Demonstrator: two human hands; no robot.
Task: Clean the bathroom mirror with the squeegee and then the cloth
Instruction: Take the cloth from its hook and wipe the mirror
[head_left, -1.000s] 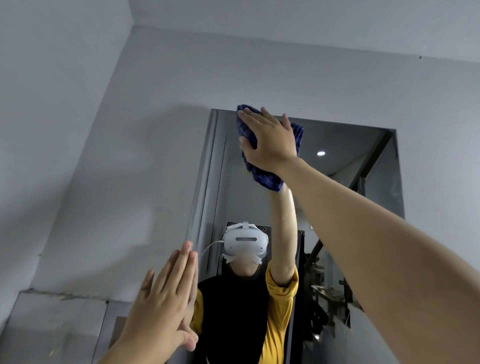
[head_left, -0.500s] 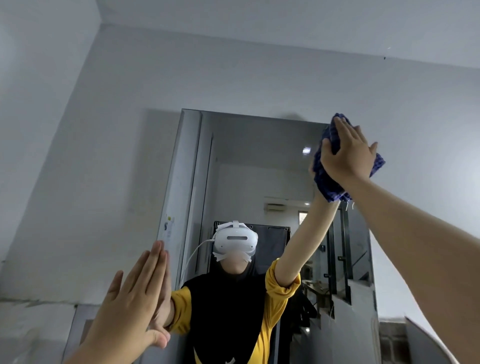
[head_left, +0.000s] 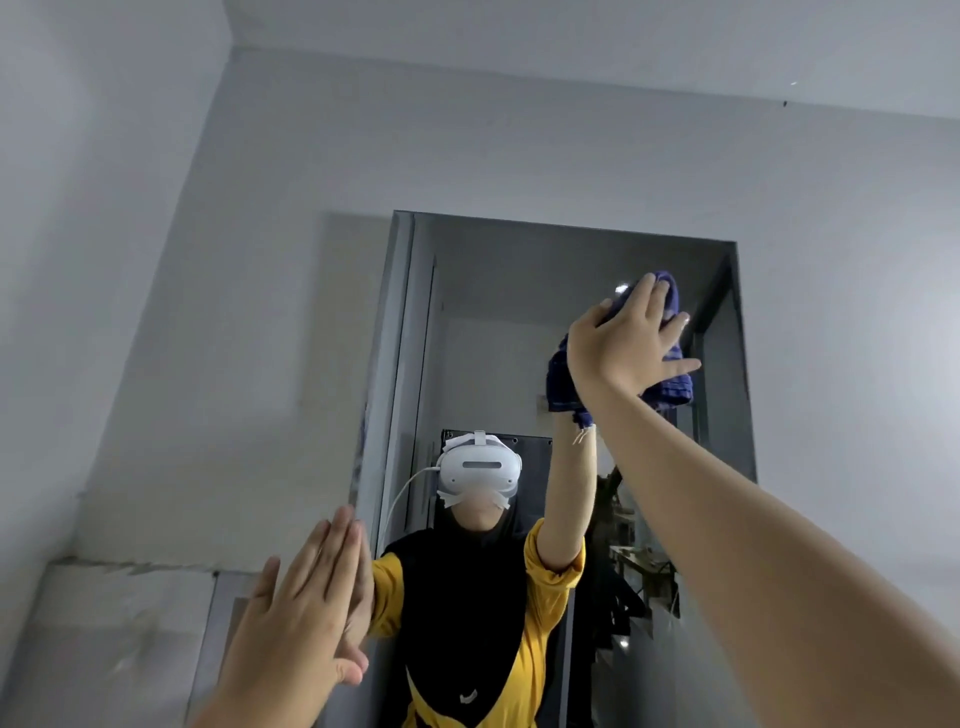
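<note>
The bathroom mirror (head_left: 483, 322) hangs on the grey wall straight ahead. My right hand (head_left: 621, 345) presses a dark blue cloth (head_left: 670, 387) flat against the glass in the mirror's upper right part, fingers spread over the cloth. My left hand (head_left: 306, 608) rests flat and open against the mirror's lower left edge, holding nothing. The glass reflects a person in a white headset and a yellow and black top, with both arms raised. No squeegee is in view.
Grey painted wall (head_left: 519, 145) surrounds the mirror, with the ceiling line above. A side wall (head_left: 78, 260) closes in on the left. A paler tiled band (head_left: 119, 623) starts at lower left beside my left hand.
My right hand has swept the cloth from the mirror's top left across to the top right, then come down and slightly back left. The left hand has stayed flat on the mirror's left edge.
</note>
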